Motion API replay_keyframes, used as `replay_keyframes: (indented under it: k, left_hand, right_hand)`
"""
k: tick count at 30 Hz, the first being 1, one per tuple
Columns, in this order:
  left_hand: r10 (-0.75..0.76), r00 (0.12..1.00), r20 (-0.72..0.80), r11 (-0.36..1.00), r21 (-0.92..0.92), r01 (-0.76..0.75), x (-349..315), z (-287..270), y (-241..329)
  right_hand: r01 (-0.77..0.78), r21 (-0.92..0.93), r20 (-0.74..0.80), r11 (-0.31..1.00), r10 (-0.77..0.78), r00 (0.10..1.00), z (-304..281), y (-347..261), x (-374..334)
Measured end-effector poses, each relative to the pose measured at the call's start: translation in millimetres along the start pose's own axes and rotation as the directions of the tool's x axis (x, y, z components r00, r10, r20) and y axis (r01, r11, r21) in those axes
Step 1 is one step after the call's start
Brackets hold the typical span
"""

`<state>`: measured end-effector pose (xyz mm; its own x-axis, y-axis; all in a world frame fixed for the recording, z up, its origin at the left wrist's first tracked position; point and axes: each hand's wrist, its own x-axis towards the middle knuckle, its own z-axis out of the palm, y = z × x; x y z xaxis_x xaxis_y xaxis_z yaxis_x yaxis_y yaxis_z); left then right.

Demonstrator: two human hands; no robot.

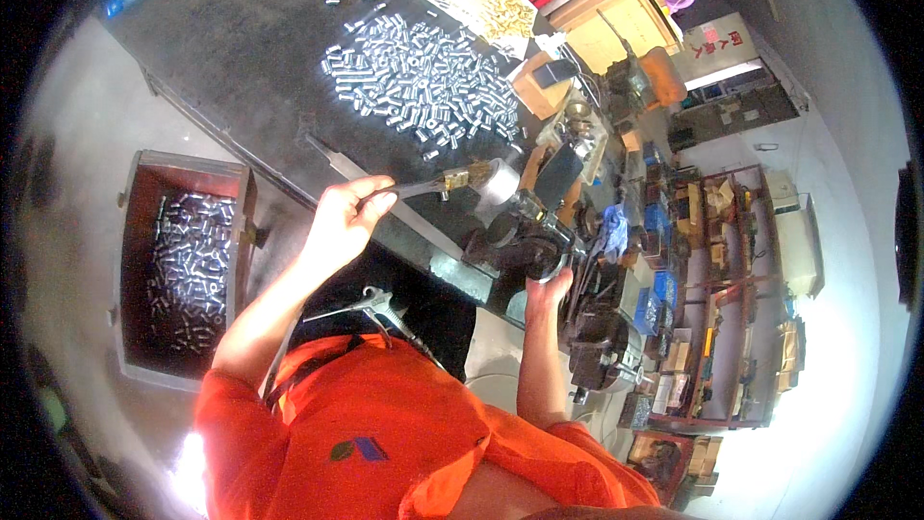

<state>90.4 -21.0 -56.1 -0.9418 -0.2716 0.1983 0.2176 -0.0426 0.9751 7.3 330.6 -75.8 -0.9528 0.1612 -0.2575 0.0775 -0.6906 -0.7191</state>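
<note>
From between the left fingers (383,200), the brush (448,181) extends rightward.

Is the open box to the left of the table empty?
No, the box holds many small shiny metal pieces.

Looking down from head height through a wide fisheye; facing the workbench (245,43); close above the orange shirt (385,424), near the left hand (348,214) and right hand (550,290); taking in distant shelves (724,286); bending straight edges at the rim.
</note>
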Motion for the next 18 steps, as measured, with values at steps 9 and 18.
replay_keyframes:
  k: [9,18]
  left_hand:
    - [-0.004,1.0,-0.006,1.0,-0.007,0.004,1.6,4.3,4.4]
    - [0.017,1.0,0.005,0.999,0.034,-0.017,3.7,8.6,9.5]
  right_hand:
    - [0.128,0.02,-0.046,0.992,-0.127,0.991,2.0,-38.3,-63.4]
    - [0.348,-0.022,0.032,0.937,-0.347,0.937,66.1,-81.9,-23.4]
